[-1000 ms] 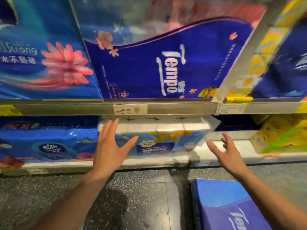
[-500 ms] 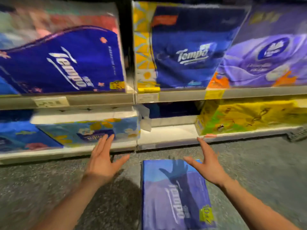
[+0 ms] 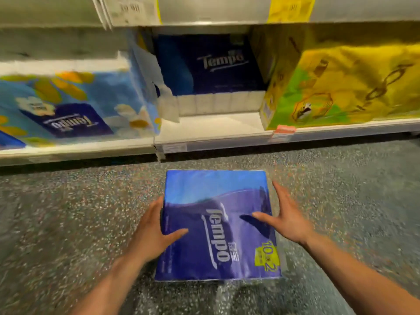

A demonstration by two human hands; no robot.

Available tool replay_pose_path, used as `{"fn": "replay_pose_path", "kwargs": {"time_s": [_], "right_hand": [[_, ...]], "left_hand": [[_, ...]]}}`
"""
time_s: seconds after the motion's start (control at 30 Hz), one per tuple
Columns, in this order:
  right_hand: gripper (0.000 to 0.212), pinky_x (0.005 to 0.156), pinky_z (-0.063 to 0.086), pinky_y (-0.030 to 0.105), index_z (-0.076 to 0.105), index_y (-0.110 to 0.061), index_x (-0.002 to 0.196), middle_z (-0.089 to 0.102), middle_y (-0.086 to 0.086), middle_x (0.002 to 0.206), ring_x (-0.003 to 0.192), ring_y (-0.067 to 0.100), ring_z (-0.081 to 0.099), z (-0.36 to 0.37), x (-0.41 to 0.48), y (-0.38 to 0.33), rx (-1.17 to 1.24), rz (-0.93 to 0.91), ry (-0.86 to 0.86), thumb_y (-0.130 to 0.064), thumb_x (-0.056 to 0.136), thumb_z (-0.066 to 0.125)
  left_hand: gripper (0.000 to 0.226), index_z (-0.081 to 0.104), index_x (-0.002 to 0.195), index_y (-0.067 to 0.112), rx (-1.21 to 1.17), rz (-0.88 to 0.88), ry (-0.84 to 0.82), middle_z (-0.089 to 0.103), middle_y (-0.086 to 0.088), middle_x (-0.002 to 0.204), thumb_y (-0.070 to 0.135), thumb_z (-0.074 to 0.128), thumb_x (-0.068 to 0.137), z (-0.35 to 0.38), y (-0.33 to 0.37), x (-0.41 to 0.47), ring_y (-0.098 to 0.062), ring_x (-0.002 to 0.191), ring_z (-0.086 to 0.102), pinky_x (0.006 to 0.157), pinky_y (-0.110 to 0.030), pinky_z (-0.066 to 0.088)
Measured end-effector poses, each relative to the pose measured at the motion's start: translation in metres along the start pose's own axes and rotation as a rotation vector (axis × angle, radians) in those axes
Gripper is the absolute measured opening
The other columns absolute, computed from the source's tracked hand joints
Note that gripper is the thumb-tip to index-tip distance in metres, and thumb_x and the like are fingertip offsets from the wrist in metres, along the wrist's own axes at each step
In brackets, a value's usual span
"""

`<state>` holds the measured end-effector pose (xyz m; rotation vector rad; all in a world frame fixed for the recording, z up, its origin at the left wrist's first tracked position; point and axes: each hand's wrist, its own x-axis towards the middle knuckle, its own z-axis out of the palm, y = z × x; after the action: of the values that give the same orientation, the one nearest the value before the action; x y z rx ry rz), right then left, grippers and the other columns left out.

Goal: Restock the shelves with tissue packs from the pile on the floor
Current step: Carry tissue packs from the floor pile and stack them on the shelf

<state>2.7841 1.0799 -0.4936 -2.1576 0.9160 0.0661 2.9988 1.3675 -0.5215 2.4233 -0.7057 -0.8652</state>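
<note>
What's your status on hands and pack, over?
Left hand open on left side of blue plastic-wrapped Tempo tissue pack. Right hand open at right edge. Pack on speckled floor, unobstructed.

"Tempo" on floor pack [image 3: 204, 194] (also shelf pack [image 3: 216, 71]).

Speckled floor [image 3: 68, 212] bears a blue Tempo pack [image 3: 216, 235]; white shelf [image 3: 216, 127] holds other packs [image 3: 352, 87].

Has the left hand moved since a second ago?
Yes. The left hand was up at the bottom shelf; now it is down off it, at the left edge of the blue pack on the floor.
</note>
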Motion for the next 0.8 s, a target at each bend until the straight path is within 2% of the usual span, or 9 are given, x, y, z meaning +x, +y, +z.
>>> {"fn": "replay_pose_path", "kwargs": {"time_s": [0.13, 0.27, 0.33, 0.4, 0.5, 0.53, 0.6, 0.7, 0.8], "right_hand": [[0.153, 0.115, 0.023, 0.022, 0.023, -0.008, 0.159, 0.037, 0.012, 0.16, 0.146, 0.024, 0.035, 0.022, -0.016, 0.034, -0.028, 0.123, -0.037, -0.104, 0.044, 0.053], [0.168, 0.119, 0.024, 0.03, 0.01, -0.006, 0.162, 0.026, 0.011, 0.166, 0.151, 0.023, 0.029, 0.032, -0.025, 0.062, 0.122, 0.351, -0.086, -0.102, 0.034, 0.06], [0.141, 0.112, 0.028, 0.025, 0.012, -0.002, 0.16, 0.037, 0.01, 0.159, 0.145, 0.022, 0.038, 0.036, -0.019, 0.06, 0.207, 0.382, -0.114, -0.076, 0.059, 0.077], [0.098, 0.1, 0.033, 0.019, 0.024, -0.004, 0.155, 0.05, -0.001, 0.136, 0.125, 0.015, 0.049, 0.038, -0.001, 0.051, 0.277, 0.418, -0.096, -0.043, 0.083, 0.078], [0.026, 0.069, 0.046, 0.007, 0.056, -0.012, 0.11, 0.063, -0.011, 0.103, 0.089, 0.006, 0.062, 0.044, 0.029, 0.046, 0.39, 0.401, -0.047, -0.025, 0.093, 0.072], [0.013, 0.063, 0.046, 0.005, 0.062, -0.015, 0.097, 0.069, -0.008, 0.099, 0.08, 0.003, 0.066, 0.048, 0.038, 0.045, 0.434, 0.381, -0.017, -0.023, 0.094, 0.072], [0.021, 0.062, 0.051, 0.01, 0.067, -0.015, 0.09, 0.076, 0.001, 0.098, 0.073, 0.0, 0.07, 0.056, 0.057, 0.055, 0.518, 0.42, 0.022, -0.035, 0.093, 0.071], [0.067, 0.069, 0.06, 0.029, 0.07, -0.008, 0.103, 0.077, 0.006, 0.094, 0.078, 0.017, 0.074, 0.065, 0.088, 0.071, 0.622, 0.579, 0.021, -0.071, 0.079, 0.07], [0.097, 0.082, 0.063, 0.042, 0.073, -0.008, 0.112, 0.079, 0.007, 0.1, 0.088, 0.025, 0.077, 0.069, 0.102, 0.071, 0.712, 0.674, -0.053, -0.088, 0.056, 0.073]], "left_hand": [[0.131, -0.002, 0.156, 0.04, -0.115, -0.121, -0.022, 0.03, 0.005, 0.16, 0.081, 0.074, 0.058, 0.036, -0.031, 0.002, -0.023, 0.14, 0.042, 0.112, -0.047, 0.041], [0.124, 0.013, 0.154, 0.037, -0.285, -0.218, -0.037, 0.049, 0.007, 0.148, 0.084, 0.073, 0.056, 0.069, -0.051, 0.013, -0.021, 0.127, 0.057, 0.104, -0.049, 0.049], [0.114, 0.025, 0.149, 0.03, -0.373, -0.239, -0.009, 0.055, 0.006, 0.139, 0.08, 0.075, 0.059, 0.073, -0.044, 0.021, -0.019, 0.12, 0.06, 0.102, -0.043, 0.05], [0.101, 0.035, 0.142, 0.025, -0.436, -0.262, 0.015, 0.06, 0.005, 0.129, 0.073, 0.077, 0.064, 0.068, -0.033, 0.038, -0.019, 0.113, 0.064, 0.093, -0.037, 0.052], [0.083, 0.049, 0.13, 0.022, -0.475, -0.295, 0.047, 0.067, 0.004, 0.117, 0.067, 0.079, 0.068, 0.06, -0.024, 0.072, -0.02, 0.103, 0.068, 0.086, -0.036, 0.055], [0.083, 0.052, 0.127, 0.022, -0.481, -0.308, 0.058, 0.067, 0.004, 0.115, 0.072, 0.077, 0.066, 0.058, -0.024, 0.084, -0.021, 0.102, 0.068, 0.087, -0.04, 0.057], [0.072, 0.052, 0.123, 0.025, -0.53, -0.367, 0.078, 0.065, 0.002, 0.114, 0.071, 0.074, 0.072, 0.05, -0.018, 0.102, -0.024, 0.1, 0.067, 0.09, -0.046, 0.057], [0.051, 0.058, 0.113, 0.026, -0.684, -0.429, 0.056, 0.066, 0.0, 0.108, 0.061, 0.073, 0.08, 0.042, -0.006, 0.115, -0.025, 0.096, 0.069, 0.086, -0.049, 0.059], [0.04, 0.067, 0.1, 0.025, -0.716, -0.388, 0.004, 0.074, -0.001, 0.1, 0.058, 0.076, 0.077, 0.039, 0.004, 0.11, -0.023, 0.088, 0.072, 0.084, -0.051, 0.06]]}}
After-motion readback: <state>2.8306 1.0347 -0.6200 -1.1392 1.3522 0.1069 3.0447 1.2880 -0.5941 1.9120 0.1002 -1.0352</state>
